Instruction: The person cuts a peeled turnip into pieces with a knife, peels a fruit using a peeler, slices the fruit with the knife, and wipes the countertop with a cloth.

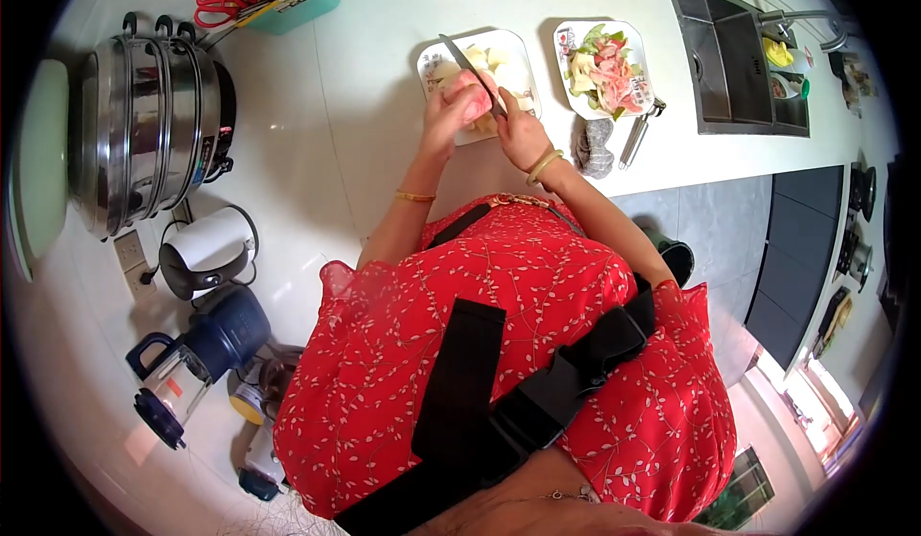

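My left hand [443,121] is closed around a pinkish-red piece of fruit [472,100], whose exact kind I cannot make out. In my right hand [524,139] is the handle of a knife [464,60]; its dark blade points up and left, beside the fruit. Both hands are over the near part of a white square plate [526,50] holding pale cut chunks [499,57]. Right of it stands a second white plate [637,45] with pink and green peelings [610,73]. A peeler [635,141] and a grey cloth [594,148] lie below that plate.
A sink [715,66] with a faucet [798,20] is at the right. At the left are a stacked metal steamer [144,128], a white kettle [206,251] and a blender [177,382]. Red scissors [221,5] stick out of a teal holder [309,8].
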Demonstrator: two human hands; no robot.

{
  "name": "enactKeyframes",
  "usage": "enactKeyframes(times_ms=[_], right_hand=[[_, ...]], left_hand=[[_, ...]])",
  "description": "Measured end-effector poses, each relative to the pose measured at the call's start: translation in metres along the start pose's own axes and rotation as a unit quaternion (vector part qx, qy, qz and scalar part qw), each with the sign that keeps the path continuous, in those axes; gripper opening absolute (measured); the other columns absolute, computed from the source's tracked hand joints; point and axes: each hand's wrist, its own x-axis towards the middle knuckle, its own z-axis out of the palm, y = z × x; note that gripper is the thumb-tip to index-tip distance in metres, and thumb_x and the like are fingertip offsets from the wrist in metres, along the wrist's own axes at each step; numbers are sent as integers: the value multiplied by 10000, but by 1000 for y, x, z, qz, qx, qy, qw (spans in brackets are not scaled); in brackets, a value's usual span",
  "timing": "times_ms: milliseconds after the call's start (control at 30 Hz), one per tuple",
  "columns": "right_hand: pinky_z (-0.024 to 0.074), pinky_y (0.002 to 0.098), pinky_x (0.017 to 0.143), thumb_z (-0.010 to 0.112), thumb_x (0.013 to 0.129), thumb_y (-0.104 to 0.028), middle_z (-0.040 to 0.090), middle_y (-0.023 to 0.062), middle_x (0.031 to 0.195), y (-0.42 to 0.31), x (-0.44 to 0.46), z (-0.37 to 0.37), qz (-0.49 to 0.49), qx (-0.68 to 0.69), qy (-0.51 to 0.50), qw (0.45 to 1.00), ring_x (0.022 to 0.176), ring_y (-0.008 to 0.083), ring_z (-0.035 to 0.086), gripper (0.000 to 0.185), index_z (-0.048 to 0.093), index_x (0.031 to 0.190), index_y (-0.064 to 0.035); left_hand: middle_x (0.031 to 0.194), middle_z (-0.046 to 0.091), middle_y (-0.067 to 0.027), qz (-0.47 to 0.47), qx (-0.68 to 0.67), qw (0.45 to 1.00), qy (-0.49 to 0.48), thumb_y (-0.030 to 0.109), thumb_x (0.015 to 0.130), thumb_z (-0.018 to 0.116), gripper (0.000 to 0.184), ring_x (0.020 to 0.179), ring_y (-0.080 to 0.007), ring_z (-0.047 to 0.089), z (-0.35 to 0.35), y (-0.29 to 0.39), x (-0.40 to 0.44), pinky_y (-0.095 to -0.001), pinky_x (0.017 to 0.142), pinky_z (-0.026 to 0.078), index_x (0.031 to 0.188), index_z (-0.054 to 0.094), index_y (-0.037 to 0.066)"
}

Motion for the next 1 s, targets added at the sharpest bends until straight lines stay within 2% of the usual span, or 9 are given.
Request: enactKeyframes(times_ms=[267, 367, 467, 600, 667, 767, 800, 1000], right_hand=[[457, 474, 618, 440, 826, -114, 574, 272, 681, -12, 8, -9, 55, -13, -27, 998, 652, 412, 580, 442, 337, 1226, 43], [457, 471, 625, 434, 818, -101, 578, 274, 701, -5, 10, -2, 49, 11, -6, 999, 656, 414, 580, 428, 368, 1225, 15], [461, 454, 639, 454, 815, -117, 574, 288, 738, 0, 10, 2, 35, 95, 18, 995, 668, 423, 576, 420, 403, 1222, -27], [449, 366, 495, 465, 832, -168, 574, 192, 689, 3, 12, -5, 154, 243, -72, 955, 546, 283, 568, 387, 435, 1201, -58], [414, 312, 416, 463, 842, -186, 540, 110, 634, 1, 13, -11, 247, 351, -126, 894, 471, 184, 519, 334, 463, 1150, -54], [345, 253, 361, 457, 848, -191, 431, 17, 588, 1, 15, -22, 294, 429, -163, 838, 427, 86, 402, 222, 490, 1017, -50], [343, 256, 361, 472, 845, -190, 407, 4, 576, 1, 14, -24, 298, 427, -178, 835, 403, 95, 366, 175, 465, 963, -60], [345, 239, 370, 466, 849, -173, 410, 2, 595, 10, 15, -24, 310, 462, -164, 815, 403, 83, 350, 241, 420, 1057, -63]], left_hand=[[769, 561, 9, 18, 28, 999, -27, 73, 821, 490, 108, 718, -51, 496, 18, 24, -2, -182, 680, 400, 792, 580, 22], [780, 570, 11, -14, 64, 998, -3, 92, 810, 510, 107, 731, -52, 505, 5, 10, 7, -179, 689, 400, 792, 590, 22], [797, 588, -1, 4, 74, 997, -8, 124, 800, 543, 121, 745, -51, 522, 1, 13, 10, -177, 671, 410, 805, 609, 23], [818, 596, -18, -38, 91, 995, 7, 169, 793, 574, 188, 766, -62, 549, -14, 11, 14, -193, 646, 443, 898, 614, 18], [843, 593, -24, -49, 65, 997, -9, 193, 790, 587, 250, 772, -69, 560, -27, 8, 18, -203, 634, 458, 965, 599, 14], [892, 581, -28, -122, 0, 992, 4, 233, 772, 612, 350, 776, -82, 570, -34, 12, 22, -207, 626, 465, 1037, 558, 11], [905, 580, -33, -129, 16, 992, 3, 253, 762, 622, 378, 778, -89, 573, -39, 9, 26, -212, 632, 465, 1044, 552, 11], [935, 580, -64, -129, 125, 983, 41, 345, 709, 663, 508, 789, -130, 585, -55, 11, 44, -266, 684, 471, 1066, 538, 5]])
